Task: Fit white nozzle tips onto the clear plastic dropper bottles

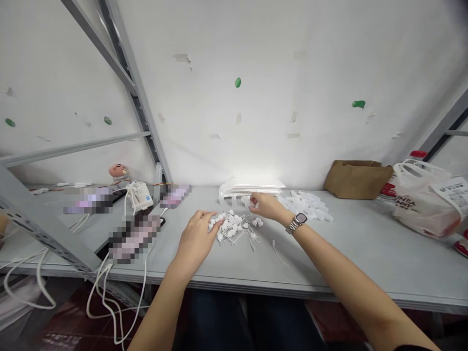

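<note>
A pile of small white plastic caps with thin loop straps [234,226] lies on the grey table. My left hand [197,234] rests at the pile's left edge, thumb and fingers apart around some of the pieces. Behind the pile, my right hand [268,207], with a metal watch on its wrist, has its fingers drawn together at a small translucent white piece [246,201]. The fingers partly hide that piece. Similar translucent pieces [307,205] lie heaped beyond the right wrist. One loose strap [280,253] lies nearer the front.
White sheets or flat packs [252,185] lie against the wall. On the right are a brown paper bag [358,180] and a white plastic bag [420,204]. Phones, one at the left [135,239], and white cables [106,292] surround the metal shelf post [141,107].
</note>
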Demonstrator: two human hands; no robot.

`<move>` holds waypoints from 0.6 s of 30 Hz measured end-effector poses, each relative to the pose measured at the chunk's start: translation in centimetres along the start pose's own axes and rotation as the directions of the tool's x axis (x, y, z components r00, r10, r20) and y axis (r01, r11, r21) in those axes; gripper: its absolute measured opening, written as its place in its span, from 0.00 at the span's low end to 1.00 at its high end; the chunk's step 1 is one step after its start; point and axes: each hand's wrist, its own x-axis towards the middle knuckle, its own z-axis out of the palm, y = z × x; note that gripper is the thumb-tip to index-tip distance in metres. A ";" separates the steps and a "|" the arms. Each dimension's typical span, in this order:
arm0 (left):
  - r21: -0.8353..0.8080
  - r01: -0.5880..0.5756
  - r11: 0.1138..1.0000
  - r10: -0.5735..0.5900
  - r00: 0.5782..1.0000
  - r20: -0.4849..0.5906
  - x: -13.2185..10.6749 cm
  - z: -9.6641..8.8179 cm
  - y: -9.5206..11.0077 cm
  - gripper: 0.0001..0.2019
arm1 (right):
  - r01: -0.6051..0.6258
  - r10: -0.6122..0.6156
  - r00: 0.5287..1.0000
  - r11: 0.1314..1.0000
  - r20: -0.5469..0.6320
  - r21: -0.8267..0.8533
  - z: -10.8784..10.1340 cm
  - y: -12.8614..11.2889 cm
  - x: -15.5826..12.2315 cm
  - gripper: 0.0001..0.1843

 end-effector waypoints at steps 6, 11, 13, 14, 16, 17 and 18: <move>0.005 -0.037 0.999 0.037 0.999 0.017 -0.3 0.1 0.3 0.18 | 0.065 -0.058 0.997 0.982 -0.043 0.179 -0.4 -1.6 2.3 0.12; 0.007 -0.045 0.999 0.044 0.998 0.037 -0.5 0.1 0.6 0.16 | 0.078 -0.073 0.997 0.982 -0.032 0.170 0.9 -3.1 5.7 0.12; 0.010 -0.039 0.999 0.038 0.998 0.045 -0.5 0.0 0.8 0.16 | 0.085 -0.085 0.996 0.986 -0.005 0.141 1.4 -3.7 7.1 0.14; 0.015 -0.033 0.999 0.033 0.998 0.050 -0.6 -0.1 0.8 0.16 | 0.092 -0.093 0.996 0.988 0.009 0.123 1.6 -4.1 7.7 0.15; 0.027 -0.025 0.999 0.023 0.998 0.058 -0.7 -0.3 1.0 0.17 | 0.110 -0.114 0.993 0.991 0.038 0.081 2.0 -4.9 8.7 0.16; 0.035 -0.024 0.999 0.022 0.998 0.061 -0.7 -0.4 1.1 0.17 | 0.125 -0.128 0.990 0.991 0.054 0.057 2.1 -5.4 9.1 0.16; 0.043 -0.027 0.999 0.024 0.998 0.065 -0.8 -0.5 1.2 0.17 | 0.141 -0.143 0.987 0.989 0.069 0.031 2.1 -5.9 9.4 0.16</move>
